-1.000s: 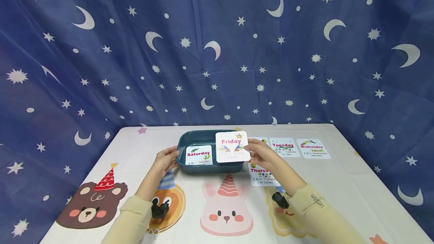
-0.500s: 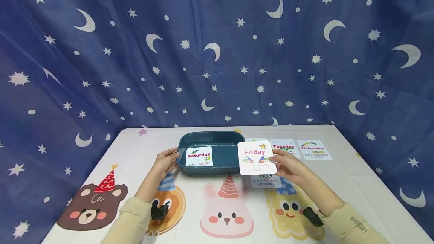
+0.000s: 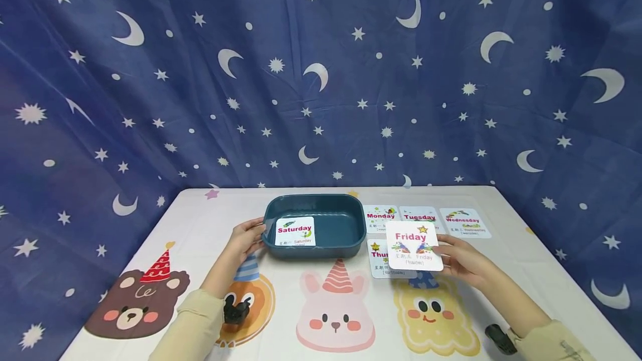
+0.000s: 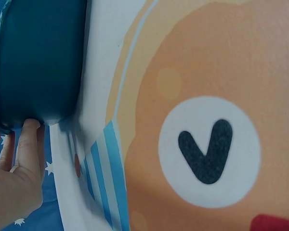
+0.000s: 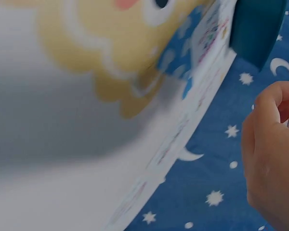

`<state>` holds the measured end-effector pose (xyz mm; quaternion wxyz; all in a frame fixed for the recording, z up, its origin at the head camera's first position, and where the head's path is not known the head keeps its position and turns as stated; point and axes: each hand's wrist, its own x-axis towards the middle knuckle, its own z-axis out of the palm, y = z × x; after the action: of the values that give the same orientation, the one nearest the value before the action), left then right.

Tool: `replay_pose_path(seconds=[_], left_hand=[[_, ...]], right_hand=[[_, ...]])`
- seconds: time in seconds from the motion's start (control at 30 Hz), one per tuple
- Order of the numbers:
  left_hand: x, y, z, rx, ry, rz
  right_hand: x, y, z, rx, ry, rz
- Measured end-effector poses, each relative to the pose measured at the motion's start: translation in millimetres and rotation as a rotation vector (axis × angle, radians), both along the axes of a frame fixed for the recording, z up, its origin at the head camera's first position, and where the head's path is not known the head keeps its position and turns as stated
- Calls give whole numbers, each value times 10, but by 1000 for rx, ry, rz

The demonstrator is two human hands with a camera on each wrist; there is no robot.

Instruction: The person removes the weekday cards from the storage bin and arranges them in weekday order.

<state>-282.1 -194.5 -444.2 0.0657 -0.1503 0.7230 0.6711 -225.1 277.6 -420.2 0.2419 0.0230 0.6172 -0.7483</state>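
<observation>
In the head view my right hand pinches the right edge of a white Friday card, holding it above the table and partly over the Thursday card. The right wrist view shows only a sliver of that card between thumb and fingers. My left hand grips the left end of a dark teal plastic tray; in the left wrist view its fingers lie against the tray's wall. Inside the tray, on its left side, lies a Saturday card.
Right of the tray, a Monday card, a Tuesday card and a Wednesday card lie in a row on the table. The white tablecloth carries cartoon animal prints. A blue star-patterned curtain hangs behind.
My right hand has carried the Friday card from over the tray's right part to the right and nearer, uncovering the tray's right end. My left hand has stayed at the tray's left end.
</observation>
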Motion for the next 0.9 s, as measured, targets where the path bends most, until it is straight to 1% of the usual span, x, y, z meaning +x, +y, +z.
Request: replay_pose_path(seconds=[0.1, 0.17, 0.23, 0.3, 0.47, 0.57, 0.73, 0.9], left_hand=[[1, 1, 7, 1, 1, -2], [3, 1, 12, 3, -2, -1], [7, 3, 22, 4, -3, -4], [12, 10, 23, 6, -5, -1], [20, 18, 25, 11, -4, -2], [20, 12, 21, 17, -1, -2], [19, 10, 17, 11, 6, -7], [20, 15, 18, 14, 9, -4]], right_hand=[[-1, 96, -44, 72, 3, -35], [-4, 154, -72, 128, 14, -43], [-8, 209, -98, 183, 26, -35], [-12, 267, -125, 216, 34, -16], [-28, 387, -167, 216, 16, 5], [-61, 434, -190, 225, 0, -6], [-114, 513, -240, 265, -3, -35], [-188, 593, -343, 312, -13, -65]])
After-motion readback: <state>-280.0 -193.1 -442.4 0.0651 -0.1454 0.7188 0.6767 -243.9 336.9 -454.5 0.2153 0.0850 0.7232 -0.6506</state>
